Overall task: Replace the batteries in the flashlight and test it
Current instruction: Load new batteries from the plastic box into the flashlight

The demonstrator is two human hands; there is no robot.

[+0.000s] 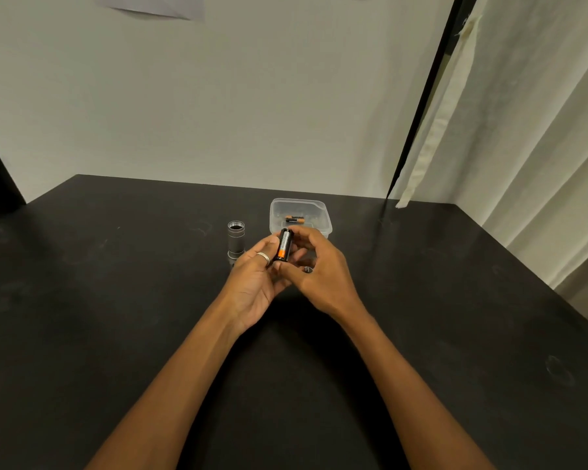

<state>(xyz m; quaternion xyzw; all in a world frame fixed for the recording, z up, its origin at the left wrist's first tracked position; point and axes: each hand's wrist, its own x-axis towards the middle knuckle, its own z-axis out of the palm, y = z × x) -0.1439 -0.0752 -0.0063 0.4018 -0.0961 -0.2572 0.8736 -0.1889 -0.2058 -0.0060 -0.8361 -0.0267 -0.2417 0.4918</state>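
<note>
A black battery holder [284,246] with an orange-and-black battery seated in it is held upright between both hands over the black table [116,300]. My left hand [255,283] cups it from the left, a silver ring on one finger. My right hand [316,269] pinches it from the right. The grey flashlight body [236,239] stands upright on the table just left of my hands, its open end up. A small dark part [307,269] shows under my right fingers; I cannot tell what it is.
A clear plastic tub [321,212] sits just behind my hands with an orange-and-black battery [294,219] inside. A white wall rises at the table's far edge, and a pale curtain [523,130] hangs along the right side.
</note>
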